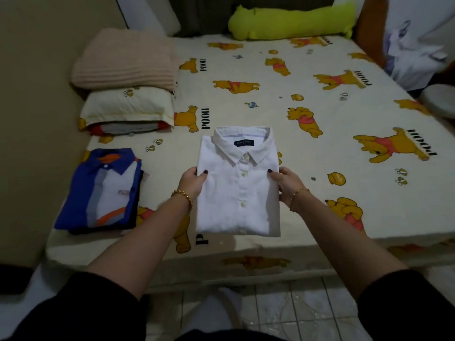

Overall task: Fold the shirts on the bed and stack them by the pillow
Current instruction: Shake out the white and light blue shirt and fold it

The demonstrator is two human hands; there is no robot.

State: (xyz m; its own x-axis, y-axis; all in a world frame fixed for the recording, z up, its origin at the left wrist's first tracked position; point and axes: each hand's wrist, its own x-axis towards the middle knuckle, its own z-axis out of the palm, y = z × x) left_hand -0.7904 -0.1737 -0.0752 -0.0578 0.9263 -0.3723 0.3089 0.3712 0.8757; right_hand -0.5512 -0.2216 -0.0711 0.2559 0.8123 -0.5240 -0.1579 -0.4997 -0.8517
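Observation:
A folded white button-up shirt lies collar-away near the front edge of the bed. My left hand grips its left side, thumb on top. My right hand grips its right side the same way. To the left sits a stack of folded shirts topped by a blue, white and orange polo. Beyond that stack lies a cream pillow with folded red and grey cloth tucked under it.
A folded pink blanket rests on the pillow. A lime-green bolster lies along the headboard. White clothes hang at the far right. A beige wall runs along the bed's left side. Tiled floor lies below me.

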